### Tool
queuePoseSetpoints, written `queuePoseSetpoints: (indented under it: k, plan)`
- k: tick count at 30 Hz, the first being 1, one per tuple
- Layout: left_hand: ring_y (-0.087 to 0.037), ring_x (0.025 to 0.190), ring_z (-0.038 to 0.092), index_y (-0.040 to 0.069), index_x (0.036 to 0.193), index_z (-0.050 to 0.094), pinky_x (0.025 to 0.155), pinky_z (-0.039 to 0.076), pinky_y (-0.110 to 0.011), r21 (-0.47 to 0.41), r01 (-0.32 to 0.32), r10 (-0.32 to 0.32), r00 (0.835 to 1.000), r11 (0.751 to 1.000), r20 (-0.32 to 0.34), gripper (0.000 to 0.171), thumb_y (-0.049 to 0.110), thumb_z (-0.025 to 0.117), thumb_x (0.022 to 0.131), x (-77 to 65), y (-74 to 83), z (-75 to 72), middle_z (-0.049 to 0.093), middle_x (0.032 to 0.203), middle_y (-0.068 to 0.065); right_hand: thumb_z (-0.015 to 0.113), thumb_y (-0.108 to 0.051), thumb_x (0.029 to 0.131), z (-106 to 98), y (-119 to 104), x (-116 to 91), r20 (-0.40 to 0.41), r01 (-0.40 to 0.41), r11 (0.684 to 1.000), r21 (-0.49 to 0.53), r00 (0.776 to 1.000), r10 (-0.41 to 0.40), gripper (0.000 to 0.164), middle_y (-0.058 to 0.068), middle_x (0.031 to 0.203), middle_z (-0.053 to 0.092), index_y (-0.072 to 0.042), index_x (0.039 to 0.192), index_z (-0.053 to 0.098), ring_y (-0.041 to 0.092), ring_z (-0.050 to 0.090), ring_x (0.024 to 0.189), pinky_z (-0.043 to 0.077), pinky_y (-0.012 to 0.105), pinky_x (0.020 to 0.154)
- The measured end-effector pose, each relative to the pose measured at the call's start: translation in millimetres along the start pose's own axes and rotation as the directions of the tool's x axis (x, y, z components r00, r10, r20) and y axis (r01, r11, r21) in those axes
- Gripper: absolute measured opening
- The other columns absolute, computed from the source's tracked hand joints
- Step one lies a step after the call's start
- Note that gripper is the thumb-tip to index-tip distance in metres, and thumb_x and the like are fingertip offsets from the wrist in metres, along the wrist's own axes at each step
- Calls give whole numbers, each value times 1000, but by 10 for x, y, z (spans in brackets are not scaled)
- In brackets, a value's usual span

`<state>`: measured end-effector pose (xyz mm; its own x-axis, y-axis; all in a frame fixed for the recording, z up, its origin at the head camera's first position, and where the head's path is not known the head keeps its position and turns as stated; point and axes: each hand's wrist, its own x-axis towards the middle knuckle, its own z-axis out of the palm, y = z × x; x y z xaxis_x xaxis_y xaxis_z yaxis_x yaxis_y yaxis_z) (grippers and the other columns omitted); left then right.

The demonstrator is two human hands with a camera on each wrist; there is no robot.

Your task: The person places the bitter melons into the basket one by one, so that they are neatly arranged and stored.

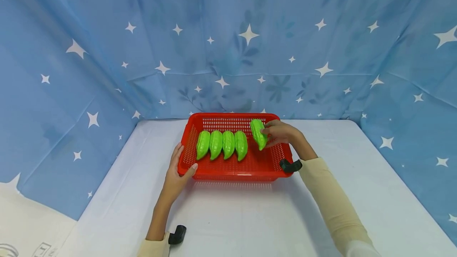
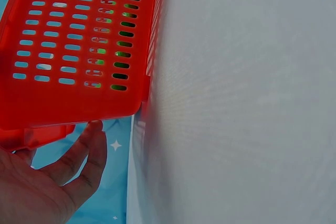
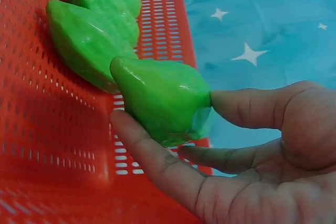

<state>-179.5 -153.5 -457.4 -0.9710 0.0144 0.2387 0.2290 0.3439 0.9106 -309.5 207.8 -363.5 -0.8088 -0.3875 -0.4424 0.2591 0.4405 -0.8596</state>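
Observation:
A red plastic basket (image 1: 232, 177) with slotted walls stands on the white table. Several glossy green, bumpy toy gourds (image 1: 216, 144) lie in a row in its left half, pointed ends toward the person. Over the right half, my right hand (image 1: 280, 132) pinches one more green gourd (image 3: 163, 98) between thumb and fingers, its narrow end tilted down in the head view. My left hand (image 1: 176, 175) is at the basket's front left corner. Its fingers lie along the left side and the thumb reaches over the front rim. The left wrist view has its fingertips (image 2: 94, 125) right at the basket's edge.
The white table (image 1: 228, 217) stretches in front of the basket and to both sides. Close behind it hangs a blue curtain (image 1: 228, 50) with white stars. Dark bands (image 1: 290, 165) sit at both wrists, and the right one overlaps the basket's front right corner.

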Motion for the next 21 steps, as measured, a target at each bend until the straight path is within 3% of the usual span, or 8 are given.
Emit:
queuePoseSetpoints:
  k: [4, 12, 21]
  plan:
    - [-29, 149, 21, 16, 156, 22, 103, 45, -52, -6, 14, -14, 1000, 1000, 2, 80, 27, 68, 91, 6, -9, 7, 13, 164, 3, 42, -15, 104, 21, -9, 69, 21, -24, 1000, 4, 999, 24, 47, 18, 119, 52, 10, 143, 33, 22, 66, 95, 47, 55, 102]
    - [-28, 149, 23, 19, 156, 24, 101, 46, -51, -13, -3, 3, 1000, 1000, -1, 81, 32, 69, 90, 4, -55, 11, 14, 163, 9, 44, -13, 103, 54, 11, 185, 41, -73, 997, -17, 996, 74, 46, 22, 132, 48, 8, 142, 35, 30, 63, 109, 49, 52, 100]
    - [-27, 149, 23, 20, 156, 23, 102, 46, -51, 4, 7, -7, 1000, 1000, -6, 82, 33, 69, 89, 14, -48, 9, 14, 163, 9, 44, -10, 102, 129, 52, 268, 65, -138, 990, -42, 988, 141, 41, 21, 126, 49, 11, 136, 37, 36, 57, 117, 51, 51, 98]
